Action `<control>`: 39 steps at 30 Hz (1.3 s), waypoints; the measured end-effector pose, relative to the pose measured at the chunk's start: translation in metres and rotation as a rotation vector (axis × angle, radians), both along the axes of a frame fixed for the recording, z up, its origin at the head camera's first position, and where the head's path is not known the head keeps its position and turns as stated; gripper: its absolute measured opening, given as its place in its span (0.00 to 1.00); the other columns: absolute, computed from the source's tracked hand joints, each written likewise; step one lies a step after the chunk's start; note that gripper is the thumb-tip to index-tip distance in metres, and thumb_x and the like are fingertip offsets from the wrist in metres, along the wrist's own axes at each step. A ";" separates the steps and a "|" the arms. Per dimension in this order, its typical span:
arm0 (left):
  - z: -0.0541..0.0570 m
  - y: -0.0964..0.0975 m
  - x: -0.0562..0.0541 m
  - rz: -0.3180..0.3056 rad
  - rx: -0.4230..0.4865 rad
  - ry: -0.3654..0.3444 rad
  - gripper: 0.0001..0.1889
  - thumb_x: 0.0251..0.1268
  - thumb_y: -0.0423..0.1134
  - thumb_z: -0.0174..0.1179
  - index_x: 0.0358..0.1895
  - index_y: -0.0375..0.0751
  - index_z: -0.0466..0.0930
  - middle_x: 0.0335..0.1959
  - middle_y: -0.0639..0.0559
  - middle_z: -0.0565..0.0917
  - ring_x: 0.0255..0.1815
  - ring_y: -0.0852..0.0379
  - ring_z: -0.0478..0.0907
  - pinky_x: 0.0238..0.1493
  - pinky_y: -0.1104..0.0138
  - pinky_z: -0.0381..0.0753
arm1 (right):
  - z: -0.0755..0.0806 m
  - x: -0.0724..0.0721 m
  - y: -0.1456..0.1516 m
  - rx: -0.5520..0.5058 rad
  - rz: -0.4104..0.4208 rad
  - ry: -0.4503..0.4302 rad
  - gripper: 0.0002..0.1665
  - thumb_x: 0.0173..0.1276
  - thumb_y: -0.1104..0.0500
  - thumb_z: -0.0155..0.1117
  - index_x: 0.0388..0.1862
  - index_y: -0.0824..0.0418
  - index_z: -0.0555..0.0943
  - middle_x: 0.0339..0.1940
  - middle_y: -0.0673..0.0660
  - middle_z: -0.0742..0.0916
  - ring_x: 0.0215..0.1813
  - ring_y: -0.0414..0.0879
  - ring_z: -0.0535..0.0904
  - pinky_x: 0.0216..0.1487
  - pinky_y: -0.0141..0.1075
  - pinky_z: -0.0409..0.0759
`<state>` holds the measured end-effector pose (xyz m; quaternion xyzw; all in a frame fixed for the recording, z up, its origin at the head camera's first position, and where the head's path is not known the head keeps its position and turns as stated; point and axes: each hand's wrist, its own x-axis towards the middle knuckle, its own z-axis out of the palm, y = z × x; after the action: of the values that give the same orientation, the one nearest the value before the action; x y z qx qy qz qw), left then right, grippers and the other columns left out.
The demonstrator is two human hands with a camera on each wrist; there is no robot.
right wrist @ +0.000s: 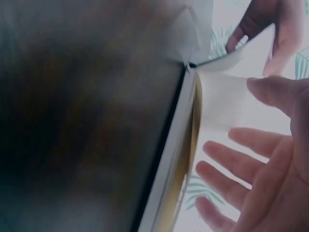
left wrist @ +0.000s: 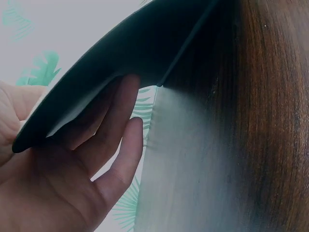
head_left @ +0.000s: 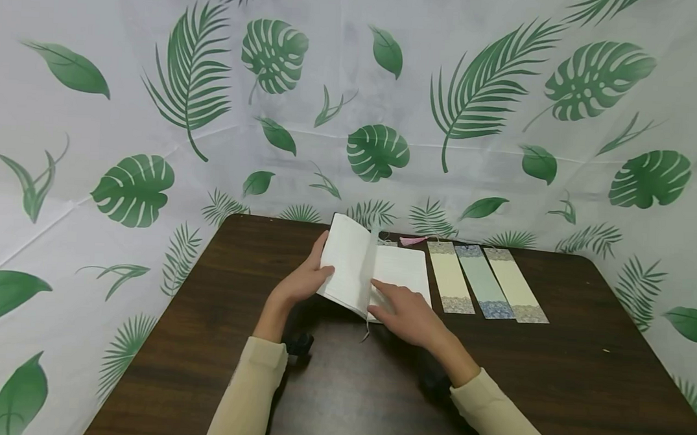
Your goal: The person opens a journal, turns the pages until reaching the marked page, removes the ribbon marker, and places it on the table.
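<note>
A notebook with white pages and a dark cover lies open, its left side raised off the table. My left hand grips that raised side, thumb on the page and fingers behind the dark cover. Over the right-hand page, my right hand has its fingers extended and spread, fingertips by the middle fold. A single leaf stands up near the fold. A thin ribbon hangs from the notebook's lower end. In the right wrist view, the page edges run beside the right fingers.
Right of the notebook lie a cream bookmark, a pale green bookmark and another cream bookmark, all with patterned ends. A pink tassel lies behind the notebook. A leaf-print cloth hangs behind the dark wooden table.
</note>
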<state>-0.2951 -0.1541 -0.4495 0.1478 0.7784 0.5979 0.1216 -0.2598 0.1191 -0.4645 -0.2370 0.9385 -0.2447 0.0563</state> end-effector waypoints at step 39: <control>0.005 0.001 -0.001 -0.042 -0.019 0.023 0.41 0.87 0.33 0.38 0.88 0.44 0.20 0.90 0.42 0.26 0.90 0.42 0.33 0.87 0.39 0.39 | 0.015 -0.006 0.026 0.138 0.121 -0.248 0.42 0.81 0.46 0.65 0.84 0.66 0.67 0.87 0.68 0.66 0.87 0.65 0.62 0.82 0.61 0.64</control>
<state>-0.2964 -0.1530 -0.4441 0.1699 0.7820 0.5862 0.1267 -0.2657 0.1447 -0.4497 -0.2564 0.9231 -0.2031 0.2024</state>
